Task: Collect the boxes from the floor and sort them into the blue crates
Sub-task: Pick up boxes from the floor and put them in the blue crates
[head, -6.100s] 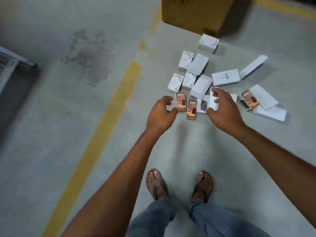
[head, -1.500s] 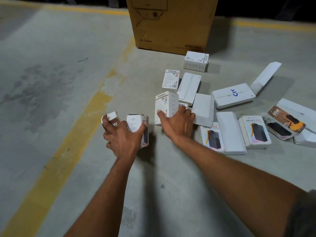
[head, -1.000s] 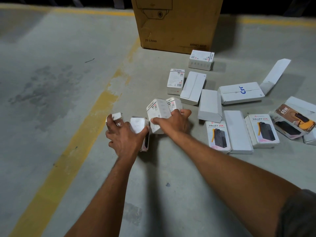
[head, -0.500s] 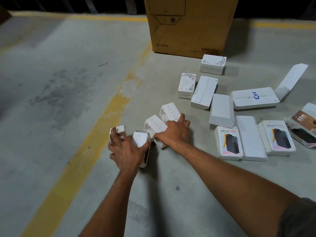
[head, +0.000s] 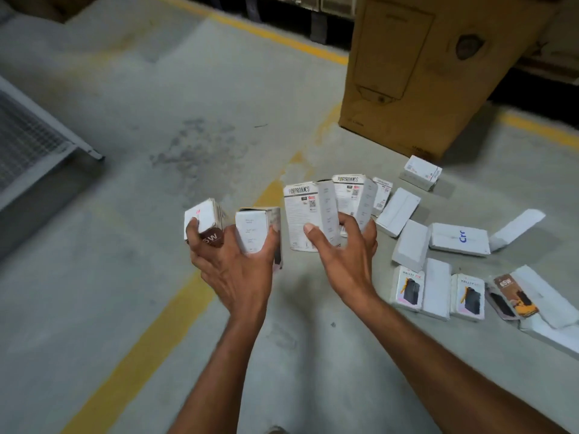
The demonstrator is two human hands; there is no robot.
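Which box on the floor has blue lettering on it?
The long white box right of the right hand: blue letters on its top face. No other floor box shows blue print.

Bare floor (head: 103,308) lies open across the left and near side as far as the mesh frame (head: 28,142) at the left edge, while on the right scattered boxes (head: 409,245) crowd the ground, some touching, up to the tall carton (head: 416,76) walling the far right.

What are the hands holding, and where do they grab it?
The left hand grips the 65W box and a white box by their lower ends. The right hand grips two Portronics boxes by their lower halves.
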